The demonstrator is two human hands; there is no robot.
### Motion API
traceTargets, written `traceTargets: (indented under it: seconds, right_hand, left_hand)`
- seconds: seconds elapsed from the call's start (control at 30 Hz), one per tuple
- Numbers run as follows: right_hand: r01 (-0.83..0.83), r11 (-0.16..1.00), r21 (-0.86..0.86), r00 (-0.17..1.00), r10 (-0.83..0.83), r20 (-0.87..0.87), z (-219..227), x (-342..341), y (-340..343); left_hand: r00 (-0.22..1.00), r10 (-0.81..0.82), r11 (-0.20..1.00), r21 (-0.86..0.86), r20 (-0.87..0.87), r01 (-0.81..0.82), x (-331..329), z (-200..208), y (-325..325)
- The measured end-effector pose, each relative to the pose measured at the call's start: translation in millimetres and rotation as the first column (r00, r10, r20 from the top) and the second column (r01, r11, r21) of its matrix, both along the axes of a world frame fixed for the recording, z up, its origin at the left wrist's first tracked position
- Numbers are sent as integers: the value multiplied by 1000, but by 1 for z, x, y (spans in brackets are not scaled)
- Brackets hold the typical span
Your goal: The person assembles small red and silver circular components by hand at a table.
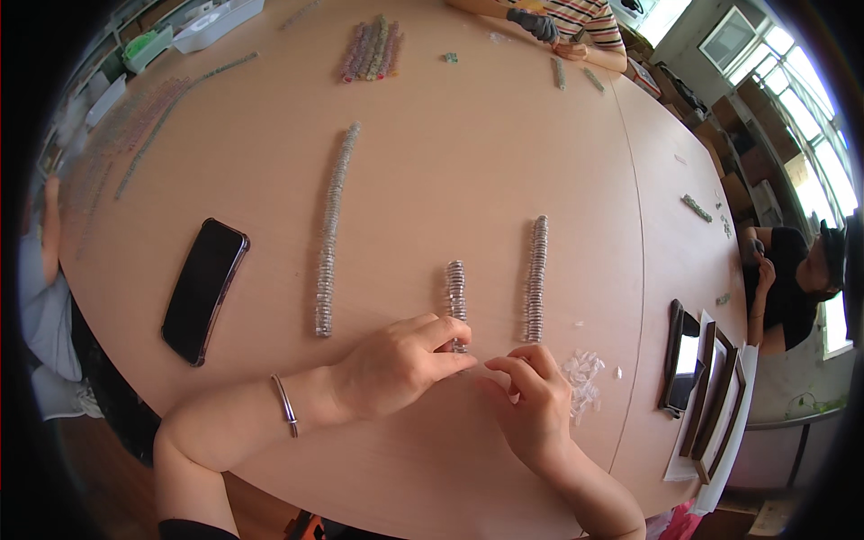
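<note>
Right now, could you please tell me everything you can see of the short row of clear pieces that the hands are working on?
The short row of clear pieces is a tight stack of small see-through, plastic-looking parts lying flat on the wooden table. It runs away from the person and is the shortest of three such rows. Its near end meets the left hand's fingertips; the right hand pinches close beside that end. A loose pile of clear pieces lies to the right.

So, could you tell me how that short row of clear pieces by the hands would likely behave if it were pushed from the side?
The short row looks like many separate small clear pieces set on edge, so it would probably bend or scatter rather than slide as one. The pieces look light, like the loose clear pile nearby. The left hand pinches its near end, which may steady it somewhat.
</note>
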State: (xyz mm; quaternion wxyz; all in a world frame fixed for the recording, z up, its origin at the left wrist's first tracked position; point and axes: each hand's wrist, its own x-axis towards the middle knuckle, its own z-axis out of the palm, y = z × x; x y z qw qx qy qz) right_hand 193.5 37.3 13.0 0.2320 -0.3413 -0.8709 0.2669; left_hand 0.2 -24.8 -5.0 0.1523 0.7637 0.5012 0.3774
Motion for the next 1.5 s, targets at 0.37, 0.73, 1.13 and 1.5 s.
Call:
traceTargets:
  seconds: [0.37,0.73,1.13,1.5]
  right_hand:
    - [-30,999,45,996,34,-84,-11,-9,-1]
    - [-32,901,-432,966,138,217,29,22,3]
    - [-85,968,-235,989,110,97,26,37,10]
    - [22,961,-274,993,-54,-109,4,42,-8]
  left_hand:
    - [998,41,999,27,46,-42,2,-1,0]
    - [989,-29,973,222,-148,62,12,6,-16]
    - [947,-71,968,209,-314,142,29,8,-27]
    - [901,-49,979,156,-432,128,36,3,-29]
